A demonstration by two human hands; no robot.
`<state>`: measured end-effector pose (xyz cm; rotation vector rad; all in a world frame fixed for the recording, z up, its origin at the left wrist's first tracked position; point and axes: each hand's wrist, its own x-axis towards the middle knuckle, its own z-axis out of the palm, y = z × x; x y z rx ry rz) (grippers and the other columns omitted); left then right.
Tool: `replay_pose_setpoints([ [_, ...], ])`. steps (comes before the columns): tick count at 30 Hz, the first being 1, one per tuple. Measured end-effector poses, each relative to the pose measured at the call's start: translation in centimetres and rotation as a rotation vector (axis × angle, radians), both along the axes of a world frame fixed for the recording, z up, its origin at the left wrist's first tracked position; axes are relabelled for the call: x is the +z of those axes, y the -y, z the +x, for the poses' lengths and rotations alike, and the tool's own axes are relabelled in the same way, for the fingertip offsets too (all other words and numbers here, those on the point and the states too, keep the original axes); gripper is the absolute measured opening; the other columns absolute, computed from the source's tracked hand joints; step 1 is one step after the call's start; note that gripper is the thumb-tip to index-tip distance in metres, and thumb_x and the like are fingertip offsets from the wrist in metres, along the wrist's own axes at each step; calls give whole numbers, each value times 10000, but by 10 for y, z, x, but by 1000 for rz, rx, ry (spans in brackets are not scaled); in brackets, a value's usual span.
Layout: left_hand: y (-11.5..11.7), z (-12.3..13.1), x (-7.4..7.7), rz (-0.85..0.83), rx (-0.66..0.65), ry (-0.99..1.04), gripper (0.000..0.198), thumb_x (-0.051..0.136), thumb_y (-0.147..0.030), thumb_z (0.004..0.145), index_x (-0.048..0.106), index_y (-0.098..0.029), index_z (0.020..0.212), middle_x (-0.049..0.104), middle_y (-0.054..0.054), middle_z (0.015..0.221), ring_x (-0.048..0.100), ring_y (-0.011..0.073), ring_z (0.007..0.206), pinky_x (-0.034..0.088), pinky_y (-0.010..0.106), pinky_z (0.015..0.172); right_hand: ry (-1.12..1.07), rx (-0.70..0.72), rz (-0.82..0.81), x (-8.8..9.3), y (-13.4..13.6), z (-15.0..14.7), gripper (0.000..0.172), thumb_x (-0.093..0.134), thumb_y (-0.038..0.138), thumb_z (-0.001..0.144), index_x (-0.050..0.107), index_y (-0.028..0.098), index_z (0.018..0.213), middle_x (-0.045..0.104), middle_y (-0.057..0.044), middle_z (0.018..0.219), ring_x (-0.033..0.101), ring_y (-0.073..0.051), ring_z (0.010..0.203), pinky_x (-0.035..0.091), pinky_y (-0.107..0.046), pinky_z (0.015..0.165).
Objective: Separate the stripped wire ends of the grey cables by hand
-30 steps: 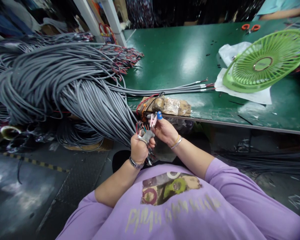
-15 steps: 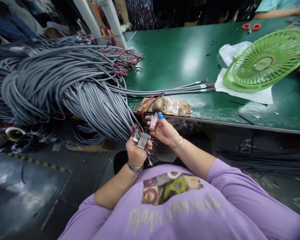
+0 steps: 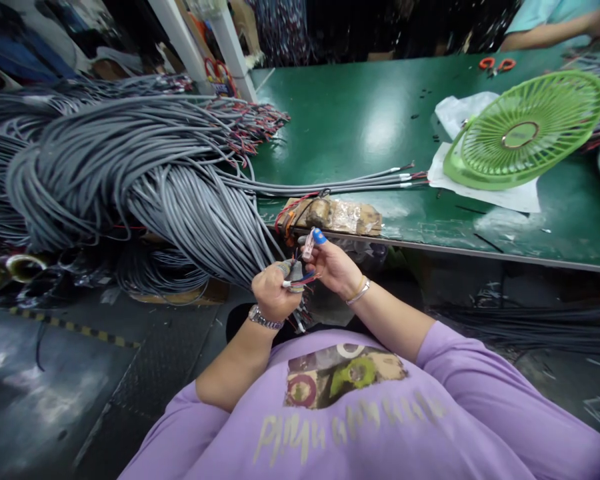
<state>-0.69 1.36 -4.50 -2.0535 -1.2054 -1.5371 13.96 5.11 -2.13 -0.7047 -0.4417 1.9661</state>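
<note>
beside the table point(image 3: 545, 240), the left hand point(image 3: 276, 293) is gripping wires point(image 3: 306, 279), the right hand point(image 3: 336, 267) pinching a small pink piece point(image 3: 309, 245).

On the green tabletop point(image 3: 350, 120), a lime-green fan point(image 3: 520, 135) tilts over white paper point(image 3: 523, 195); beyond it lie what look like orange-handled snips point(image 3: 488, 63), near a co-worker's forearm point(image 3: 545, 37)

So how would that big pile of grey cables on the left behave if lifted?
The grey cables would probably sag, as they droop in long, smooth curves. Together they are likely heavy, given how many strands lie heaped. The thin red wires splayed at some ends could bend or snag easily.
</note>
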Motion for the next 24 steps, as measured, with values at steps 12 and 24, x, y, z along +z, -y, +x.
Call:
replay_pose_setpoints([
  [12,1,5,3,-6,-53,-87,49,629,-154,749,615,-170,793,656,51,646,638,160,574,468,259,575,-25,-65,-69,5,0,-4,245,686,396,853,668,163,778,672,7,689,565,-73,601,428,-168,505],
  [24,4,11,2,-61,53,-174,107,585,-214,747,558,-199,644,533,1,508,523,136,462,391,259,502,-48,-74,-32,-3,-3,-6,245,703,402,837,679,160,806,684,0,713,562,-77,605,440,-181,542],
])
